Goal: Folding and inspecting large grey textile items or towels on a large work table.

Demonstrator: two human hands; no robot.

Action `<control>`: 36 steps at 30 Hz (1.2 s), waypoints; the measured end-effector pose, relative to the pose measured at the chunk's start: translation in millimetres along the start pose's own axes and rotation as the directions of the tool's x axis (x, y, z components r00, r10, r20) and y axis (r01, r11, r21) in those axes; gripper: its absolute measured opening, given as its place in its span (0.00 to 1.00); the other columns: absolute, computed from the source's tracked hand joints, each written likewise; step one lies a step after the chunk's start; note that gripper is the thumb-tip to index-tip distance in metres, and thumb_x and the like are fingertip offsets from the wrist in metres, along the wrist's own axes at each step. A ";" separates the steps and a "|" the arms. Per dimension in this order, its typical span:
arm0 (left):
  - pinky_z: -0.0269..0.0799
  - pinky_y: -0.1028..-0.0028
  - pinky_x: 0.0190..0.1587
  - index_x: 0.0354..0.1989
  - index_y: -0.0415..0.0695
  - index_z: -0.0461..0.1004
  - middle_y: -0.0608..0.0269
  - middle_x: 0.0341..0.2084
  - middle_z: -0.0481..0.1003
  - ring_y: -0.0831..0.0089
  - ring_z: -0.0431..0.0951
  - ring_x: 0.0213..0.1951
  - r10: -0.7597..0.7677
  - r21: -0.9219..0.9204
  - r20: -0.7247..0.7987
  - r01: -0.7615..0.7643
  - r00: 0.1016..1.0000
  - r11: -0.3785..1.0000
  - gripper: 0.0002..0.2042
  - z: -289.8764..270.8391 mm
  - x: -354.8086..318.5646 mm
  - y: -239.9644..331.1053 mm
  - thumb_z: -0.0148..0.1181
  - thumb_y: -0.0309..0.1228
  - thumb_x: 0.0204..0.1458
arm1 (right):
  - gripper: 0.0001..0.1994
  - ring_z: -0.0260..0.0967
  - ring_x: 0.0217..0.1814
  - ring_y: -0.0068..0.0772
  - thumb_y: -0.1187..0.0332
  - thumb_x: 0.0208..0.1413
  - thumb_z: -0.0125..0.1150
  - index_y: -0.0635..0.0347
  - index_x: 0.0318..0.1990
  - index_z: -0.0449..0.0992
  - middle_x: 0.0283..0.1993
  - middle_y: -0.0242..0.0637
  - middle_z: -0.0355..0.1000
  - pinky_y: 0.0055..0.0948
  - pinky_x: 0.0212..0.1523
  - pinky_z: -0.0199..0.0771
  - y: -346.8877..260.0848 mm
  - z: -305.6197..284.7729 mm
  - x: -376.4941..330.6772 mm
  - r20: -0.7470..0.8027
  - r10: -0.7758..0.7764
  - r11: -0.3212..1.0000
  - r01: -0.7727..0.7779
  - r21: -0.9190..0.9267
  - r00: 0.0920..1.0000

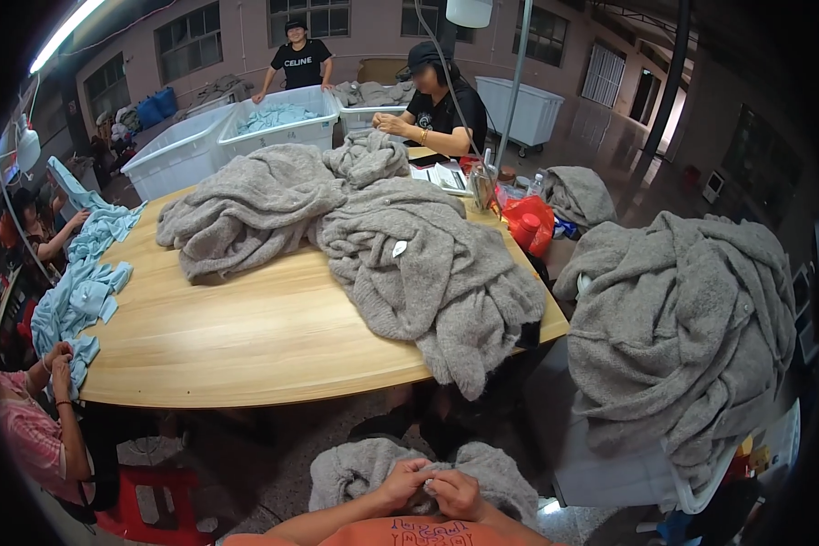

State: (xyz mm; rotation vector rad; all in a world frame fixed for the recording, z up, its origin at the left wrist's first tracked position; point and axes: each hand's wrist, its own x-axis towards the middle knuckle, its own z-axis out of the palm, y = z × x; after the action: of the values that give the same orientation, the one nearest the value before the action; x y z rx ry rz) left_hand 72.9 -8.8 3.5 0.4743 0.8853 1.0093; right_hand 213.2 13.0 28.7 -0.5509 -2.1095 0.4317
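Note:
A fuzzy grey-brown knit garment [348,469] lies bunched across my lap. My left hand [404,482] pinches its edge with thumb and fingers together. Close against it, my right hand [457,493] is also closed on the knit, the fingertips of both hands almost meeting. Anything small between the fingertips is hidden. In front of me, more grey knitwear [419,255] is heaped on the wooden table [200,350], part of it hanging over the near edge. A small white tag shows on that heap.
To my right, a white bin [610,473] overflows with grey knits [682,318]. Light blue garments [82,291] lie along the table's left edge, where two people work. Another person handles grey knit at the far side; one stands behind white bins [282,132]. A red stool [159,500] stands lower left.

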 end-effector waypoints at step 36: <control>0.63 0.82 0.26 0.27 0.39 0.73 0.68 0.17 0.71 0.86 0.65 0.23 0.288 0.510 -0.090 -0.205 0.953 0.835 0.06 -13.0 -9.7 -19.0 0.57 0.27 0.41 | 0.13 0.68 0.30 0.38 0.76 0.35 0.48 0.63 0.34 0.68 0.29 0.43 0.68 0.28 0.32 0.67 11.9 -11.7 0.2 0.460 0.562 0.720 -0.680 0.137 0.688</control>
State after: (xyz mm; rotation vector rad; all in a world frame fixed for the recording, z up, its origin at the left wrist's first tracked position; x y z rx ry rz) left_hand 69.9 -26.9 -13.4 0.9757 1.2659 1.0626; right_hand 225.5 24.3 29.3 -1.0903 -2.1044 1.3399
